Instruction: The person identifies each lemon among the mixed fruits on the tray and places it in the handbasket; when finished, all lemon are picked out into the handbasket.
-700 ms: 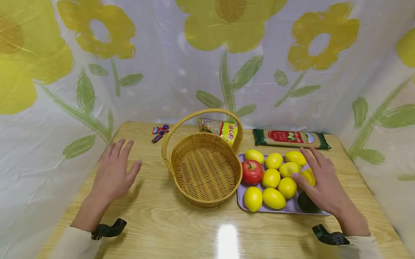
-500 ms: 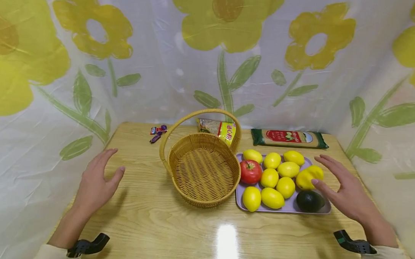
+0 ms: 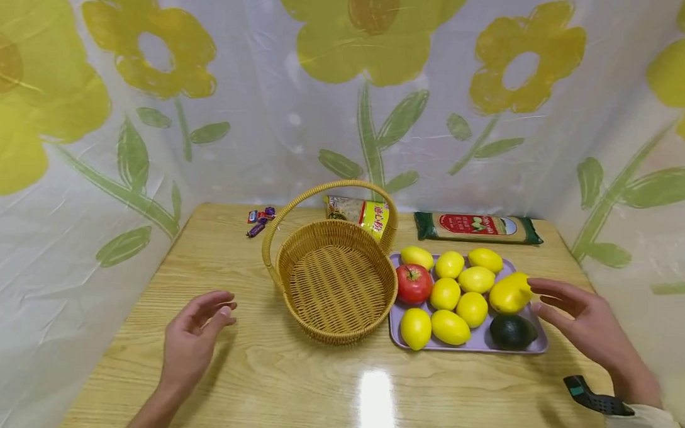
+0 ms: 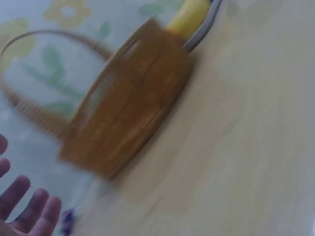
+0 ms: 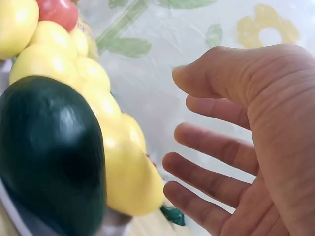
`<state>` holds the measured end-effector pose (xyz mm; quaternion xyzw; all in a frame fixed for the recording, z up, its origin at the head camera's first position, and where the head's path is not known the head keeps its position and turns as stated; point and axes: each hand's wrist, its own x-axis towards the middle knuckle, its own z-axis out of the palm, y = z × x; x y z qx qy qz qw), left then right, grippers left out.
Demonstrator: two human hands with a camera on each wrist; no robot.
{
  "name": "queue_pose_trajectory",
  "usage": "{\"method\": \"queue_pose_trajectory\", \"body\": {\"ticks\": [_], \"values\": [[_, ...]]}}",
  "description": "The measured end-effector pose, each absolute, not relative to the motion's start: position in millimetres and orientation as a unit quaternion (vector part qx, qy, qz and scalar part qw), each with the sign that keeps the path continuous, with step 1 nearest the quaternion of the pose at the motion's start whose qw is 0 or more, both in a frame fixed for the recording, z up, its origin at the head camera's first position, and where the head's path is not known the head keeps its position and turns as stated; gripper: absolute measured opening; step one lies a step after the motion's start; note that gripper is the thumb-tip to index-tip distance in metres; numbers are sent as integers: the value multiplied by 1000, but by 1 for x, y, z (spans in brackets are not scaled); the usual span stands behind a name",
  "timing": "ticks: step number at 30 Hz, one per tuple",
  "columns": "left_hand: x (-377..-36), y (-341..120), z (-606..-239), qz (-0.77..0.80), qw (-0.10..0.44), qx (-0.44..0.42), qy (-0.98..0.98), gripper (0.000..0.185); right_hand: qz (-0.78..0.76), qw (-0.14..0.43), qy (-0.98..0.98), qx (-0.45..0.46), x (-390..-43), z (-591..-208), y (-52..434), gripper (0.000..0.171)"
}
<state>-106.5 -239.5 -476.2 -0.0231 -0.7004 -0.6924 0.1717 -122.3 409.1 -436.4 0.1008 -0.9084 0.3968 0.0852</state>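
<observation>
My left hand [image 3: 193, 341] hovers over the table left of the wicker basket [image 3: 338, 330], fingers loosely bent, holding nothing. In the left wrist view its fingers [image 4: 34, 211] show at the lower left, apart from the blurred basket. My right hand [image 3: 590, 323] hangs at the right end of the purple tray [image 3: 479, 349], with nothing in its grasp. Nearest to it are a large yellow fruit [image 3: 511, 293] and a dark green avocado [image 3: 511, 332]; the right wrist view shows a gap between its fingers and both. Several lemons [image 3: 450, 327] and a red round fruit [image 3: 414, 284] share the tray.
Behind the basket lies a bag of pasta [image 3: 373, 216], partly hidden by the basket handle. A long green-ended noodle pack [image 3: 478, 229] lies behind the tray. Small wrapped candies [image 3: 258, 223] are at the back left. A flowered curtain [image 3: 254, 141] encloses the wooden table [image 3: 291, 388].
Both hands first moved outward, the right one off the tray's right end. My left hand has since come lower and back toward the basket, its fingers more bent. Basket and fruit stay put.
</observation>
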Motion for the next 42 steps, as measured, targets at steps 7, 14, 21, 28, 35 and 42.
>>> {"method": "queue_pose_trajectory", "body": {"ticks": [7,14,21,28,35,42], "values": [[-101,-179,-503,-717,164,-30,-677,34,411,102,-896,133,-152,-442,393,41],[-96,-142,-525,-711,198,-79,-670,47,440,96,-881,143,-191,-437,382,39],[-99,-119,-528,-717,189,-98,-664,63,418,65,-897,132,-222,-432,381,44],[-104,-103,-528,-702,209,-86,-675,71,371,29,-918,134,-247,-434,382,44],[-104,-100,-532,-686,223,-77,-688,71,321,-36,-935,145,-259,-438,385,46],[-102,-100,-534,-674,229,-80,-697,69,291,-35,-945,143,-257,-448,390,47]]}}
